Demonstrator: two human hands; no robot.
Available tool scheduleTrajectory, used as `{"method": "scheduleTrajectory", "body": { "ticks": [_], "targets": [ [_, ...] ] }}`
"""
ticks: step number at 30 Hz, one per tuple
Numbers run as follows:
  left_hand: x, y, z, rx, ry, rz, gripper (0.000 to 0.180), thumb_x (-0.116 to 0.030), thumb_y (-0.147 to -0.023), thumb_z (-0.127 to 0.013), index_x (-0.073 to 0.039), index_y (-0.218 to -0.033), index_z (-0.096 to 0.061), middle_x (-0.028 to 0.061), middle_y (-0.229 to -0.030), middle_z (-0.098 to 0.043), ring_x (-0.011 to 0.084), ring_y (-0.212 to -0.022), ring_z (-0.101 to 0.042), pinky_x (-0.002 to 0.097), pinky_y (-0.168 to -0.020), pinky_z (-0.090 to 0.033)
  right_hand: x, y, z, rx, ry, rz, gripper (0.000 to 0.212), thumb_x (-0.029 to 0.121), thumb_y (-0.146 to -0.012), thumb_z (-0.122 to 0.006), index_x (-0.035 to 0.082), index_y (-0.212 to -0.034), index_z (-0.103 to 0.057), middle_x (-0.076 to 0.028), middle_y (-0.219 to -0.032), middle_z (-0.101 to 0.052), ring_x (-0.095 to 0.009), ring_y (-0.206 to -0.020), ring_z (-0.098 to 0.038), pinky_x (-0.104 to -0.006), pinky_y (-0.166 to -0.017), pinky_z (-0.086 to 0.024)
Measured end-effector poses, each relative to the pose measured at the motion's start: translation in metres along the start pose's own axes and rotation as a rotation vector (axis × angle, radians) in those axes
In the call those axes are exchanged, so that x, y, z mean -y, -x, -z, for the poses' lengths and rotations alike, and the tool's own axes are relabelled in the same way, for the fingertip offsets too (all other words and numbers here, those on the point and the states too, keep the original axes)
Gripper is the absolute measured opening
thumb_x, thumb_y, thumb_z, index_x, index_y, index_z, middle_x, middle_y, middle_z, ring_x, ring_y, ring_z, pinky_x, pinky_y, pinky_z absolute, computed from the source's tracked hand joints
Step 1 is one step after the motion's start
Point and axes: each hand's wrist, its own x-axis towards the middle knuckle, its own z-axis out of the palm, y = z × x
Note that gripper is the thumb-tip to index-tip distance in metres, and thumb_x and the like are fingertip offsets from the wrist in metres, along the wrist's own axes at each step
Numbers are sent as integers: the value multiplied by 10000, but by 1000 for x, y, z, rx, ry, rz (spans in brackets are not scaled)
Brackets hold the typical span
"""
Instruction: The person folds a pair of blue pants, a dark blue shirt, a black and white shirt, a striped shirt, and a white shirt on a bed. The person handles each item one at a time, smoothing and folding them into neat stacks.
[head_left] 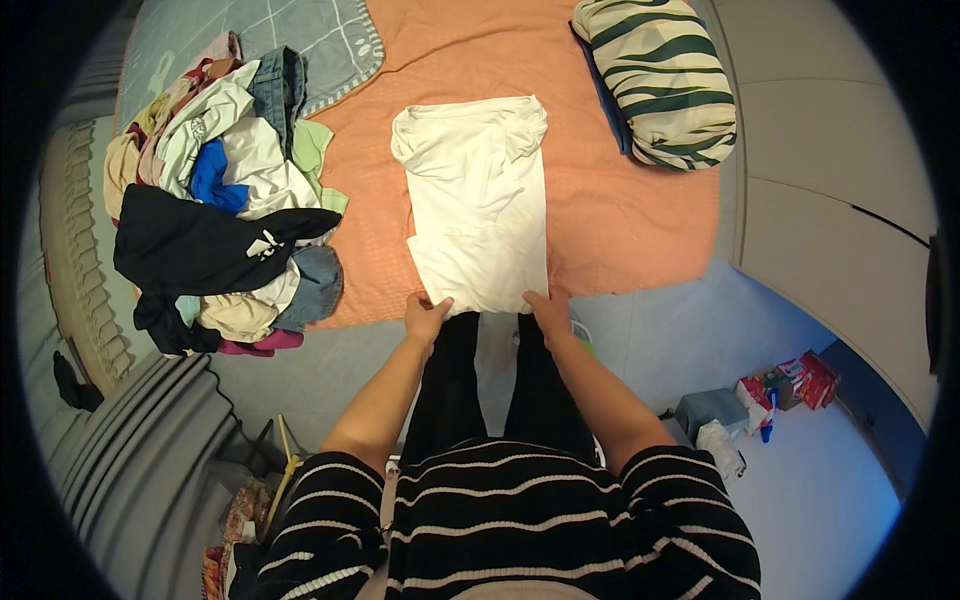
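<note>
A white shirt (475, 210) lies on the orange bedspread (630, 230), its sides turned in so that it forms a long rectangle. Its far end is bunched, with loose folds over the upper part. My left hand (427, 316) pinches the near left corner, thumb on top and fingers beneath the cloth. At the near right corner my right hand (547, 308) grips the hem the same way. The shirt's near edge reaches the bed's front edge, just above my legs.
A heap of mixed clothes, with a black garment (200, 240) on top, sits at the left. A striped green-and-cream bundle (655, 85) lies far right beside a pale cabinet (830, 130). Grey curtains (150, 440) hang lower left; boxes and bags (715, 410) stand on the floor at right.
</note>
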Motion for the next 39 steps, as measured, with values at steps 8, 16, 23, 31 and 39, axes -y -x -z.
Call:
{"method": "scheduleTrajectory", "body": {
  "ticks": [8,16,23,31,39],
  "targets": [
    [-113,38,47,557,818,16,303,-221,-892,-570,-59,-1147,-542,94,-1128,-605,223,-1015,-598,362,-865,-514,119,34,8,250,-740,-99,383,184,-844,-573,33,-1183,-477,-129,-981,-593,-264,-730,-608,-329,-577,-514],
    [-208,-45,47,5,713,-257,333,-363,-902,-580,-51,-1005,-525,30,-850,-570,143,-771,-550,288,-721,-467,244,-23,2,53,-442,139,417,308,-831,-643,-27,-1063,-553,-171,-1031,-602,-218,-815,-618,-317,-687,-491],
    [-198,-76,14,-171,324,-395,611,-303,-812,-695,75,-1215,-434,117,-1102,-531,177,-928,-544,292,-812,-464,188,-141,-7,-380,-97,390,549,264,-757,-744,-90,-1116,-525,-212,-1048,-614,-247,-945,-613,-338,-799,-499],
    [-226,-52,17,380,507,-127,565,-229,-841,-656,71,-1261,-427,168,-1185,-576,264,-1000,-616,368,-850,-504,222,-102,-12,278,-255,4,480,144,-818,-675,-117,-1178,-494,-199,-1075,-610,-295,-924,-631,-364,-764,-538],
    [-253,24,3,654,607,-93,603,-182,-817,-633,40,-1325,-397,173,-1253,-538,283,-1141,-545,407,-942,-471,229,18,78,271,-471,101,533,73,-806,-652,-54,-1281,-446,-167,-1165,-583,-273,-1006,-600,-360,-845,-508]
  ]
}}
